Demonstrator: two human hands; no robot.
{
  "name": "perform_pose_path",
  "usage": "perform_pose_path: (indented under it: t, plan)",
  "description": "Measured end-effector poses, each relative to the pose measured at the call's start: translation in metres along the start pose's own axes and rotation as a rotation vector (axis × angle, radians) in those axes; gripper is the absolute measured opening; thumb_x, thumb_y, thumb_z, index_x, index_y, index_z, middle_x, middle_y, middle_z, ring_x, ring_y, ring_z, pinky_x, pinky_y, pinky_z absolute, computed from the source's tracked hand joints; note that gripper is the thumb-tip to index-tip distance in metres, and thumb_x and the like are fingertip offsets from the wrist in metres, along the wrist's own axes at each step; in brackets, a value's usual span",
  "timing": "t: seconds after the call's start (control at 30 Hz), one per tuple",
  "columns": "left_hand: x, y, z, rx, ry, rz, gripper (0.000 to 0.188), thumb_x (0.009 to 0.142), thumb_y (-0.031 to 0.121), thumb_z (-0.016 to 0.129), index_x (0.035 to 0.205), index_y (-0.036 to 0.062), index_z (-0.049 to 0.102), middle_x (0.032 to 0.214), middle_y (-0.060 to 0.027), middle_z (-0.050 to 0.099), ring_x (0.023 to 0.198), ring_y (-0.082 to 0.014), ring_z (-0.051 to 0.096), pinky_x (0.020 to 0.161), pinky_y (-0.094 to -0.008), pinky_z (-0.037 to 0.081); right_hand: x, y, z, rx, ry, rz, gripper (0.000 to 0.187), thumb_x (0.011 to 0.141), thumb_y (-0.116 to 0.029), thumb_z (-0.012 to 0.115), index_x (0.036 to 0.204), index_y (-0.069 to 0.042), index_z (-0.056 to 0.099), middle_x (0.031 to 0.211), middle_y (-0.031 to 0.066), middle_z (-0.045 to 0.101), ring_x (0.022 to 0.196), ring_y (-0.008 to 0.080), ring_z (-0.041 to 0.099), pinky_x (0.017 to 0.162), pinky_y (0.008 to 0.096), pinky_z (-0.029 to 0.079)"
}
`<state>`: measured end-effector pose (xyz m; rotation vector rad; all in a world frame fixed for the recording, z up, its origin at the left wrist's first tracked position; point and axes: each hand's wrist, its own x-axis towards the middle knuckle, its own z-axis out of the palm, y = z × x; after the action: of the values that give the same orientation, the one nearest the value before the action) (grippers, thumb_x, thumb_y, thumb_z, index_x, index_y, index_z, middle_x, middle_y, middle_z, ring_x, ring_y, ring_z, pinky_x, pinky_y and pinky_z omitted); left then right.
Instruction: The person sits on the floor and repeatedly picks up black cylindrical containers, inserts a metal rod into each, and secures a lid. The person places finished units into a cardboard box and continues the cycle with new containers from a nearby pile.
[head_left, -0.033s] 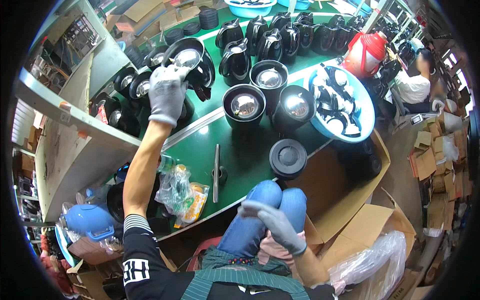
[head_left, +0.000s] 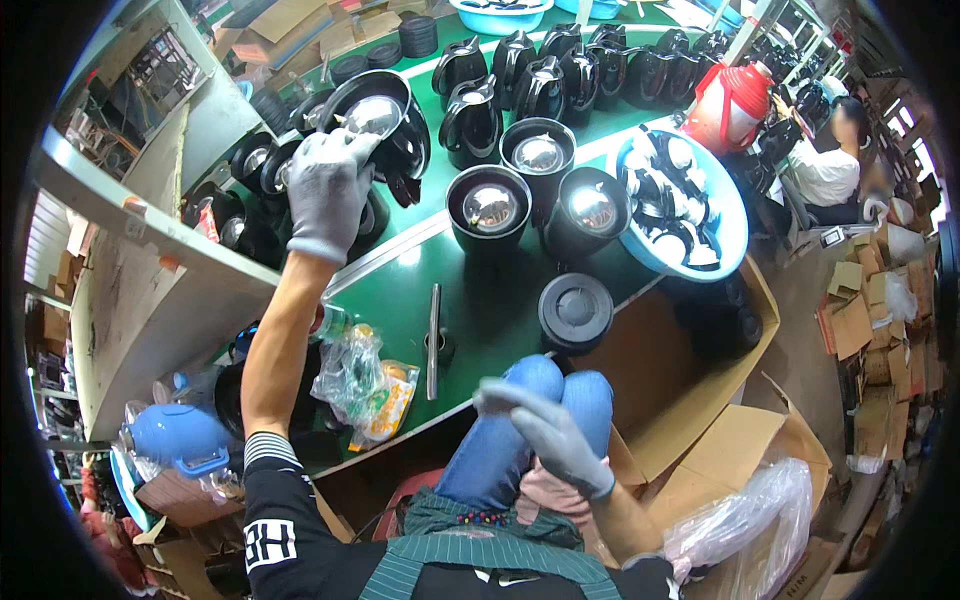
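My left hand (head_left: 328,195), in a grey glove, has its fingers closed on the near rim of a black thermos jug (head_left: 408,150). This jug is tilted, its open end showing a silvery dome inside and a pointed part hanging below. My right hand (head_left: 550,430), also gloved, hovers over my lap with its fingers stretched out and holds nothing. In the middle of the green table, three open black jug bodies (head_left: 489,210) stand close together, with silvery domes inside. In front of them sits a dark round cap-like piece (head_left: 576,308) with concentric rings.
Rows of black jugs (head_left: 470,120) stand at the back. A blue basin (head_left: 735,235) of black and white parts is at right, by a red jug (head_left: 732,110). A metal rod (head_left: 433,345) and plastic bags (head_left: 350,375) lie nearer. Below right is an open carton (head_left: 690,425).
My left hand and the jug it grips have shifted slightly left. The right hand has moved a little over my lap.
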<state>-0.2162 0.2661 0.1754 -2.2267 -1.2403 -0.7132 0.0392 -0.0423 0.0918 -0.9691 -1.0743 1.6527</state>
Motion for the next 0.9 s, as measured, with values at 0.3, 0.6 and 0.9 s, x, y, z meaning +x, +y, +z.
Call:
perform_pose_path:
  t: [0.3, 0.6, 0.9]
  plan:
    - [-0.088, 0.086, -0.215, -0.164, -0.268, 0.317, 0.021, 0.083, 0.012, 0.078, 0.104, 0.0137, 0.078, 0.091, -0.0057, 0.068, 0.092, -0.0255, 0.071, 0.107, -0.0511, 0.055, 0.062, -0.085, 0.059, -1.233, 0.106, -0.969, 0.051, 0.09, -0.015, 0.075, 0.139, -0.01, 0.061, 0.158, 0.0093, 0.055, 0.149, 0.0335, 0.05, 0.116, 0.0555, 0.044]
    - [-0.243, 0.085, -0.173, -1.247, -0.041, -0.924, 0.04, 0.101, 0.008, 0.072, 0.14, -0.0014, 0.068, 0.139, -0.0149, 0.07, 0.127, -0.0226, 0.066, 0.112, -0.0401, 0.051, -0.082, -0.03, 0.032, -0.866, 0.226, -0.767, 0.043, 0.074, -0.011, 0.096, 0.109, -0.008, 0.071, 0.143, 0.02, 0.07, 0.134, 0.0386, 0.068, 0.106, 0.0451, 0.061]
    - [-0.403, 0.129, -0.061, -1.307, -0.906, -0.302, 0.062, 0.102, 0.039, 0.073, 0.153, 0.0085, 0.058, 0.157, -0.0153, 0.058, 0.144, -0.0315, 0.055, 0.122, -0.0481, 0.044, -0.092, -0.001, 0.029, -0.675, -0.111, -0.766, 0.048, 0.081, -0.011, 0.092, 0.124, -0.01, 0.071, 0.151, 0.0208, 0.064, 0.141, 0.0438, 0.061, 0.112, 0.0532, 0.054]
